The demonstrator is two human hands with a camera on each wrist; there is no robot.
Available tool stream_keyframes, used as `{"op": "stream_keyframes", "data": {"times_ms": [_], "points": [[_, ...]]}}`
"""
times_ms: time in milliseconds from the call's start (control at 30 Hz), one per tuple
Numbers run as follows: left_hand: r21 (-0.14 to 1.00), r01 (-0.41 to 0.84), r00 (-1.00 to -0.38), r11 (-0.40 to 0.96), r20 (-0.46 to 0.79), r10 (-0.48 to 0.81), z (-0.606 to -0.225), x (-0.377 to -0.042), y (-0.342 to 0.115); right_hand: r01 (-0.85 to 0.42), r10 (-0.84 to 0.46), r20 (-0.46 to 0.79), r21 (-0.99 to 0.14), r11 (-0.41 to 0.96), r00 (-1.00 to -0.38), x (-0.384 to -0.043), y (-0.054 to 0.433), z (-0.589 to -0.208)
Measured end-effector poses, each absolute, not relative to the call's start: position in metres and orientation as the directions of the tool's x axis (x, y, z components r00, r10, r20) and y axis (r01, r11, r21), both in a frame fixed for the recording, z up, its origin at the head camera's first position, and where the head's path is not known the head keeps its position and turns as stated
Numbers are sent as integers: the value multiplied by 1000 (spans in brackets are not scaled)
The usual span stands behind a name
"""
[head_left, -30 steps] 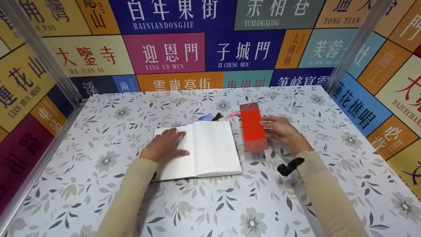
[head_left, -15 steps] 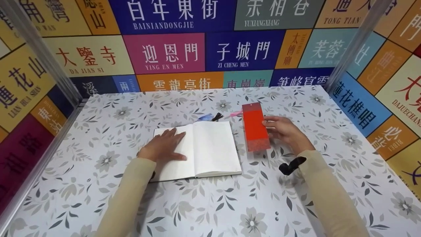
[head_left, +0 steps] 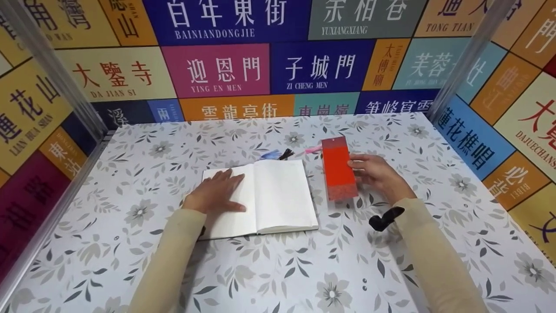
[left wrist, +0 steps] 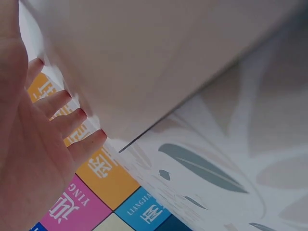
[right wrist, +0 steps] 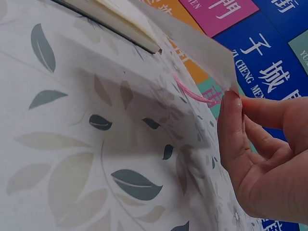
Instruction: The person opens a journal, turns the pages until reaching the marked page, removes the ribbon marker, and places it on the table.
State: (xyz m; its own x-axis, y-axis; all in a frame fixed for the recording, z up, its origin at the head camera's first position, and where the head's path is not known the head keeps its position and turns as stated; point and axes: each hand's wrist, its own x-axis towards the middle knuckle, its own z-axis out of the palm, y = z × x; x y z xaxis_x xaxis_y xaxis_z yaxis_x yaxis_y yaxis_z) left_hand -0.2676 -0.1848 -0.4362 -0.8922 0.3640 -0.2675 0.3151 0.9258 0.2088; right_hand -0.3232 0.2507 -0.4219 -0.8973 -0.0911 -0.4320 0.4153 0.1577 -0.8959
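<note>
An open book [head_left: 284, 195] with blank white pages lies on the table, its spine running away from me. My left hand [head_left: 217, 193] rests on the left page, fingers spread; the left wrist view shows its fingertips [left wrist: 98, 137] on the paper. To the right of the book, my right hand [head_left: 374, 173] pinches a red bookmark [head_left: 339, 169] by its right edge, between thumb and fingers. The right wrist view shows the bookmark's pale underside [right wrist: 202, 50] held above the table. Its pink tassel [head_left: 312, 150] sticks out at the upper left.
Past the book's far edge lie a blue tassel [head_left: 271, 154] and a black tassel [head_left: 286, 154]; whatever they hang from is hidden. A floral cloth [head_left: 269, 278] covers the table. Panels printed with place names [head_left: 321, 65] stand behind and at both sides.
My right hand has shifted slightly to the right with the red bookmark, mostly in the first half second. The left hand stays on the page with its fingers slightly more spread.
</note>
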Motion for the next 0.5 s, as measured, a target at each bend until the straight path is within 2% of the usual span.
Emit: {"op": "stream_keyframes", "data": {"times_ms": [300, 500], "points": [[222, 316, -892, 922, -263, 369, -435, -266, -184, 436, -41, -458, -868, 239, -888, -320, 255, -431], [222, 305, -891, 926, -278, 360, -435, -268, -185, 415, 15, -454, -799, 434, -891, -313, 253, -430]]}}
